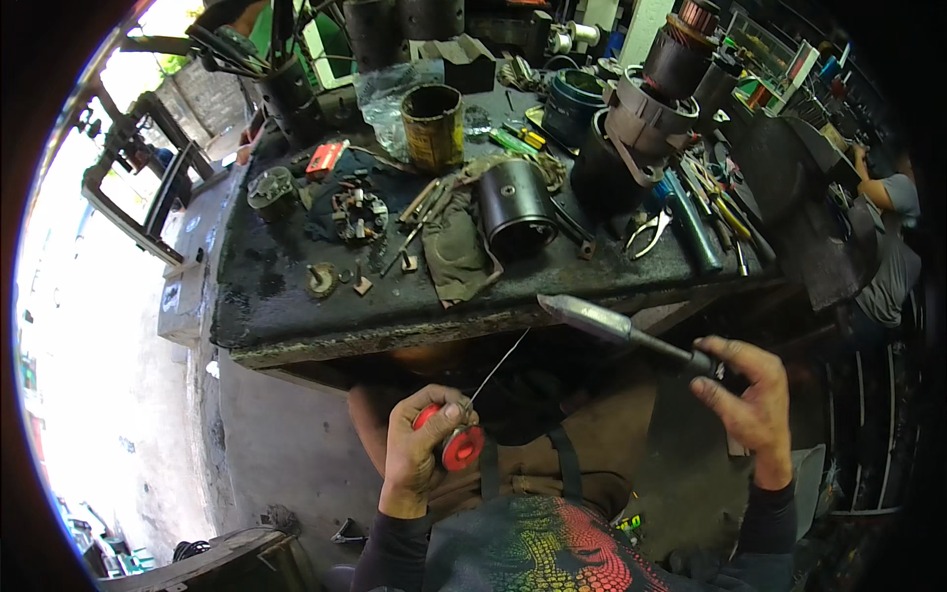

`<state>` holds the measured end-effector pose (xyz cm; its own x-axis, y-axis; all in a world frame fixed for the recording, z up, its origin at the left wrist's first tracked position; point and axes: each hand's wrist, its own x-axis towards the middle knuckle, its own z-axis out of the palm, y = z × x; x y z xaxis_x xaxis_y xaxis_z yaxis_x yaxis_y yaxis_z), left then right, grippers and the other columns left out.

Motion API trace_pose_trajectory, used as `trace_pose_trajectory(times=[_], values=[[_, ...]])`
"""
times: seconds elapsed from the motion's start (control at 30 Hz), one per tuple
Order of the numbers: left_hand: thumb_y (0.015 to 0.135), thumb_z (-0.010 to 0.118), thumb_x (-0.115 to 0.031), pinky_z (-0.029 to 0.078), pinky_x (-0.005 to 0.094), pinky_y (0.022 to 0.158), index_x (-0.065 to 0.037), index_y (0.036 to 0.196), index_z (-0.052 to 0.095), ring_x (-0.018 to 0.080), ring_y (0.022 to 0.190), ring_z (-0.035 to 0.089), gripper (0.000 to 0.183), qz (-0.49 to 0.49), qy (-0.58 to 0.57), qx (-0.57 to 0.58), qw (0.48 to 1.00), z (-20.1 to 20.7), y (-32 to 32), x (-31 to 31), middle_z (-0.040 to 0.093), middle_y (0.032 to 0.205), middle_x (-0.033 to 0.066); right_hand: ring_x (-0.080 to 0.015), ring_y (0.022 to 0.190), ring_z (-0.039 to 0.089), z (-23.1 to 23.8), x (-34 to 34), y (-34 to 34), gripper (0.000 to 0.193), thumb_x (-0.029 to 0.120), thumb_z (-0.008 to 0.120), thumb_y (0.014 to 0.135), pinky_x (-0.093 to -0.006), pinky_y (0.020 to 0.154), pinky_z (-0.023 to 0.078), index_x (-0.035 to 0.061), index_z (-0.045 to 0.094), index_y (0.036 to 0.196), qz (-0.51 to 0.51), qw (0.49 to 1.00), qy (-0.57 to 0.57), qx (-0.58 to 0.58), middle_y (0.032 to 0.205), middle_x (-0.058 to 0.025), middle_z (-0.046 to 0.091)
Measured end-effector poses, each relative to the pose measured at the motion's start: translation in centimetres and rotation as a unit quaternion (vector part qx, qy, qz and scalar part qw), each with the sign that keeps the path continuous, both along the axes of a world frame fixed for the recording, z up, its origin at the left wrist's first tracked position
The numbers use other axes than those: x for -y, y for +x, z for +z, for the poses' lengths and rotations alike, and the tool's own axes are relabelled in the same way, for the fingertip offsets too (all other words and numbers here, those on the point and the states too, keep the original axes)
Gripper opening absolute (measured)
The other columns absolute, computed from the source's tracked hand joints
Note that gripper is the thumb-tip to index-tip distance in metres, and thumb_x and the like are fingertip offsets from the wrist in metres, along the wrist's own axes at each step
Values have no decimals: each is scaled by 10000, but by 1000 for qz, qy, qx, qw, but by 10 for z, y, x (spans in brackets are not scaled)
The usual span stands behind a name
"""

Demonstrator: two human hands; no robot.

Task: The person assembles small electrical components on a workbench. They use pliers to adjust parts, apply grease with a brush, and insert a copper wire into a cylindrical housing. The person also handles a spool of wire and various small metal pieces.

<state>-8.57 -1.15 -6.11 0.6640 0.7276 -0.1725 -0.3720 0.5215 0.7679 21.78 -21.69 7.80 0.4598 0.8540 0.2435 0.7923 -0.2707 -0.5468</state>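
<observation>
My left hand (406, 459) is closed around a red spool of solder (462, 449), held in front of the bench's near edge. A thin strand of solder wire (501, 363) runs up and right from it. In my right hand (758, 405) is the dark handle of a large soldering iron (592, 321), its thick metal tip pointing left over the bench edge. Wire and tip are apart in the picture. Beyond the tip, a black cylindrical motor housing (511, 202) lies on a grey-brown rag (454, 252). A round part with copper-coloured pieces (360, 214) sits to its left.
The dark workbench (296, 331) carries a rusty yellow can (432, 128), a red box (327, 158), stacked motor parts (646, 123), pliers (649, 235) and several screwdrivers. Small copper-coloured pieces (363, 286) lie near the front edge. Another person (893, 237) is at the far right.
</observation>
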Motion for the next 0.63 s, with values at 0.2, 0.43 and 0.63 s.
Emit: trace_pose_trajectory(times=[0.2, 0.43, 0.63], values=[[836, 846, -309, 537, 316, 810, 28, 1050, 701, 187, 913, 640, 425, -141, -133, 128, 973, -14, 15, 2, 618, 946, 71, -267, 855, 752, 33, -21, 17, 432, 167, 910, 782, -338, 821, 561, 13, 779, 1164, -12, 995, -50, 81, 963, -146, 780], [969, 716, -319, 505, 349, 762, -63, 928, 646, 207, 895, 575, 269, -50, -357, 279, 890, -31, 20, 24, 536, 945, 55, -144, 896, 717, 33, -30, 30, 429, 122, 903, 799, -306, 849, 559, -27, 776, 1180, -62, 986, -108, -107, 975, -91, 794], [924, 793, -319, 562, 495, 867, 10, 1170, 710, 264, 978, 660, 418, -127, -113, 103, 980, -49, 12, 13, 663, 1084, 133, -138, 943, 704, 21, -27, 48, 421, 112, 907, 826, -290, 876, 561, -17, 782, 1207, -33, 971, -123, -203, 1006, -80, 790]])
